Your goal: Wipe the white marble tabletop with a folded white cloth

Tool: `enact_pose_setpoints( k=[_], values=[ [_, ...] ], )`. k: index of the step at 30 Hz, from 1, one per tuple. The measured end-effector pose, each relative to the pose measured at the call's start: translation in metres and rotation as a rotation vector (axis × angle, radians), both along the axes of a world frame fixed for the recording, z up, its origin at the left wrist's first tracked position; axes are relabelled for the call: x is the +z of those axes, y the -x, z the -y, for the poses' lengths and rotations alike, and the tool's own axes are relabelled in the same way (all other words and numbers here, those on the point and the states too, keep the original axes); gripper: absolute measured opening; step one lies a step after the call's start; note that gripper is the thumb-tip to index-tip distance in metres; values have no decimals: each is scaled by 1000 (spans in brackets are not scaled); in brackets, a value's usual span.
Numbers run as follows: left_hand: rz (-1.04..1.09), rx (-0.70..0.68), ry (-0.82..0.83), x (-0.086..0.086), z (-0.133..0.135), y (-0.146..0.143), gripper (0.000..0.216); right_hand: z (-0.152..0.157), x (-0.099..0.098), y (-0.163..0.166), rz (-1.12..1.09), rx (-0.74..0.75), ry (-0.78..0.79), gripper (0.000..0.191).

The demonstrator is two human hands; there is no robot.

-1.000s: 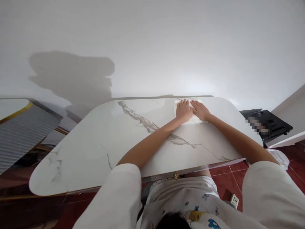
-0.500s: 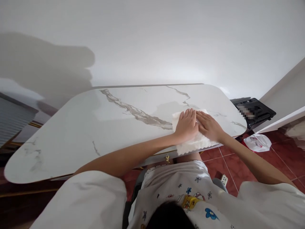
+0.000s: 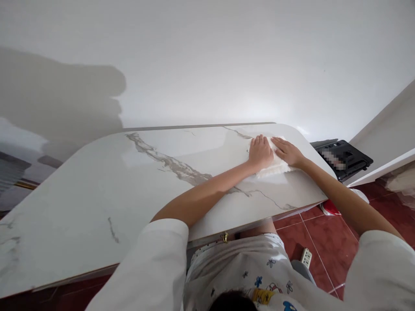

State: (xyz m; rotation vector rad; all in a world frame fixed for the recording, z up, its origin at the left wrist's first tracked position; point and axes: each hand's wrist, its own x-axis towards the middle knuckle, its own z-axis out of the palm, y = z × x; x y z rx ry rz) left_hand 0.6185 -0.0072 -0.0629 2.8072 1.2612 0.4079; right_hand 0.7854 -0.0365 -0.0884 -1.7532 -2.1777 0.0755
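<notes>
A thin white cloth (image 3: 274, 169) with a wavy edge lies on the right half of a white marble-patterned tabletop (image 3: 155, 194). My left hand (image 3: 261, 153) rests palm down on the cloth's left part, fingers extended and close together. Just right of it, my right hand (image 3: 288, 152) presses flat on the cloth, its fingers stretched toward the upper left. Both palms are hidden from view. Neither hand visibly pinches the fabric.
A white wall (image 3: 207, 65) rises behind the table. Past the table's right end stands a black case-like object (image 3: 345, 160). Below are red floor tiles (image 3: 319, 233), a power strip (image 3: 306, 258) and a partly hidden white-and-red item (image 3: 330, 208). A small gold knob (image 3: 225, 236) sits under the front edge.
Both hands have slid the cloth away from the table's front edge toward the wall. My arms reach farther out, and the view has shifted slightly.
</notes>
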Motion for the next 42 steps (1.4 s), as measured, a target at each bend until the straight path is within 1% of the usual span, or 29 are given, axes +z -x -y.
enact_pose_setpoints(
  k=[4, 7, 9, 11, 14, 18, 24, 29, 34, 39, 42],
  values=[
    [17, 123, -27, -3, -59, -16, 51, -69, -5, -12, -20, -44, 20, 58],
    [13, 176, -32, -4, -93, -27, 48, -110, -5, -16, -13, -59, 7, 58],
    [1, 203, -6, -3, -112, -33, 47, -131, -5, -17, -6, -67, 1, 58],
    [-11, 200, 29, -3, -128, -37, 45, -147, -4, -16, -11, -79, 4, 55],
    [6, 169, 62, -4, -146, -38, 41, -163, -1, -13, -27, -123, 42, 45],
    [66, 174, 44, -6, -154, -36, 40, -170, 1, -10, -19, -170, 68, 41],
    [45, 100, -23, -8, -140, -31, 41, -157, 0, -9, -14, -101, -15, 47],
    [29, 62, -32, -10, -114, -18, 50, -128, -4, -2, 58, -39, -54, 55],
    [-18, 8, -16, -7, -68, 5, 54, -77, -4, 12, 82, -15, -35, 59],
    [-42, -74, -43, -4, -13, 27, 55, -11, -2, 30, 75, -20, -22, 58],
    [-43, -114, -51, -3, 21, 34, 55, 29, -4, 37, 56, -48, -32, 57]
  ],
)
